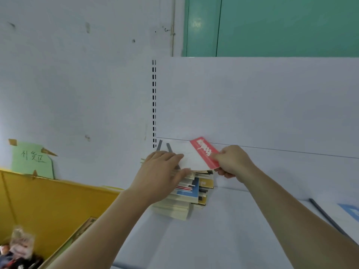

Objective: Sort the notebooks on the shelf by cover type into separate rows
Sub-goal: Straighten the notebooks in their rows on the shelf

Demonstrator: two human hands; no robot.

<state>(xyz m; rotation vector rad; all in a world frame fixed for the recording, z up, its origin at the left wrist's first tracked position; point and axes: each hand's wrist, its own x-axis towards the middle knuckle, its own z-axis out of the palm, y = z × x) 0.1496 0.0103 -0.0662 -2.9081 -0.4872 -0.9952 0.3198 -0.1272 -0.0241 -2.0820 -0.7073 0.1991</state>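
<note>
A tall stack of notebooks [191,193] stands on the white shelf [223,230] against its back panel, near the left end. On top lies a white notebook with a red band [194,156] along its right edge. My right hand [232,162] pinches that red edge between thumb and fingers. My left hand [161,171] rests on the stack's left side, fingers fairly straight on the white cover and the upper edges of the stack.
A yellow cardboard box [48,200] holding packaged items sits at the lower left, with a green paper sign [32,159] taped to the wall above it. A slotted shelf upright [154,103] rises behind the stack. A blue label [350,210] lies on the shelf's right.
</note>
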